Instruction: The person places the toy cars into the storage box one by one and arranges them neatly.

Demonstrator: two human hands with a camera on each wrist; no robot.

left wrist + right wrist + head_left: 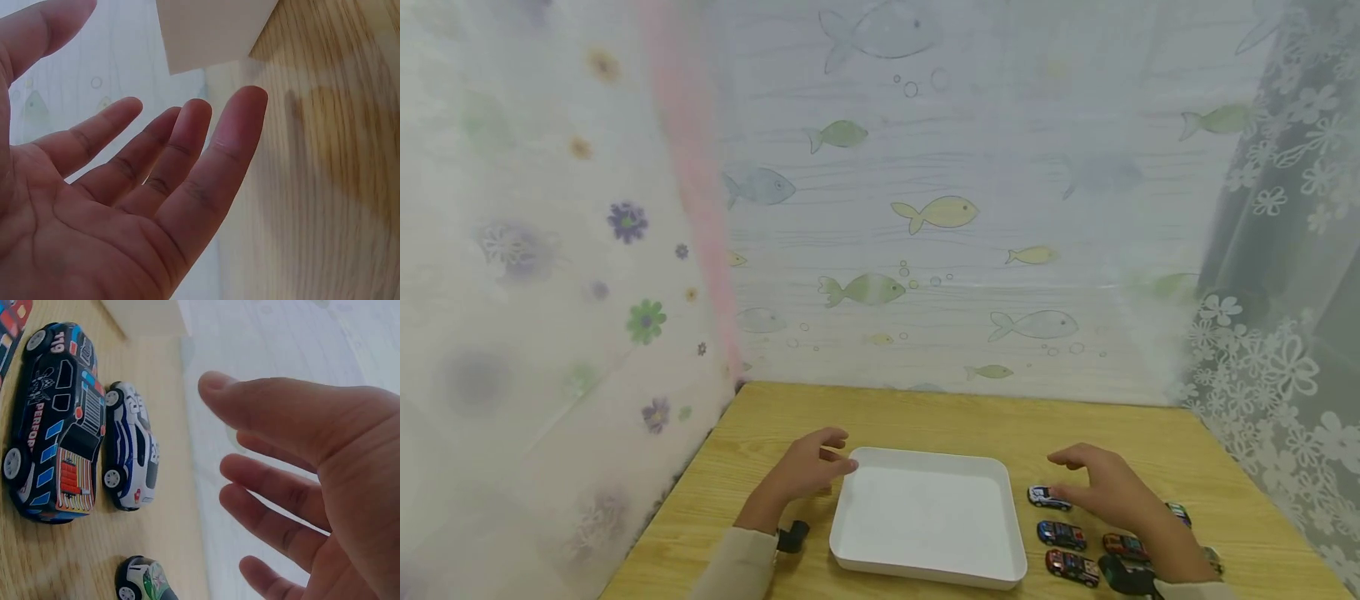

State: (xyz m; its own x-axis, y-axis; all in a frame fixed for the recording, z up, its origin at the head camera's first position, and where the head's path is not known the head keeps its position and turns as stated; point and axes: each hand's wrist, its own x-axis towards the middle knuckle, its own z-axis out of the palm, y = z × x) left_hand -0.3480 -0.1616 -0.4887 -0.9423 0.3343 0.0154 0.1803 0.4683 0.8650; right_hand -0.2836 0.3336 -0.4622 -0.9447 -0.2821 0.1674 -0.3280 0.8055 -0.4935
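A shallow white tray (925, 517) lies on the wooden table. Beside its far left corner is my left hand (808, 467), fingers spread loosely; the left wrist view shows nothing in that hand (125, 181), with the tray edge (212, 31) just past the fingertips. Over the toy cars right of the tray hovers my right hand (1105, 487), fingers relaxed and holding nothing. Nearest to it is a white and blue toy car (131, 447). Alongside stands a black and blue pickup-like toy car (59, 425), and a green and white one (145, 578) is partly cut off.
Nearer the table's front are a black and red toy car (1072, 567) and a red one (1124, 547), the latter partly behind the right wrist. Fish-printed sheeting (940, 250) hangs at the back, flower-printed sheeting (550, 292) along the left.
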